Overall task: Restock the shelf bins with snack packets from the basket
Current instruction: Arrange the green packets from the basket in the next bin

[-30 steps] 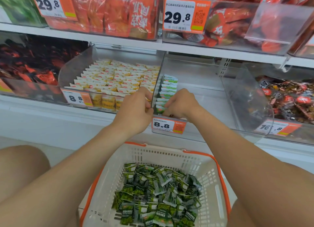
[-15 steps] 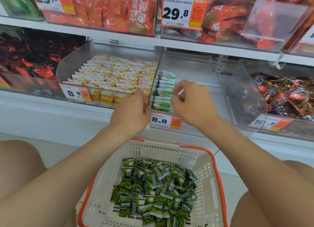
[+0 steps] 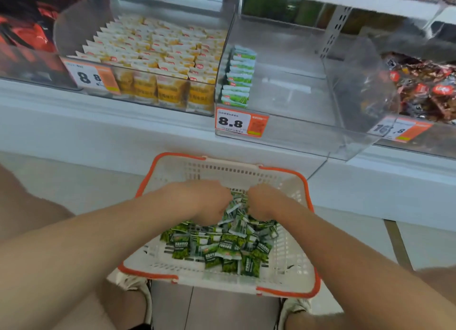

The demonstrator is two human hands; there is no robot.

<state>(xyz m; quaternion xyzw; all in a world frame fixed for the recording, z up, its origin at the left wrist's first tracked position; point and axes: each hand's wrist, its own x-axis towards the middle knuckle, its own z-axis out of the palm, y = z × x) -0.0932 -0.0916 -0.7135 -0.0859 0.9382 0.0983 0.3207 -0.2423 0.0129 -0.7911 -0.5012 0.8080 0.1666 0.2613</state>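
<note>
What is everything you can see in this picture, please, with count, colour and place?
basket: one, white with orange rim, on the floor
dark green packets: many, heaped in the basket
middle bin: one, clear, on the shelf above the basket
light green packets: one row, green and white, along the middle bin's left wall
yellow packets: many, yellow and white, in the bin left of it
brown packets: many, brown and red, in the bin right of it
price tags: three, white and orange, on the bin fronts
shoes: two, pale, under the basket's near edge
left hand: one, in the basket, fingers dug into the heap
right hand: one, in the basket beside it
</note>
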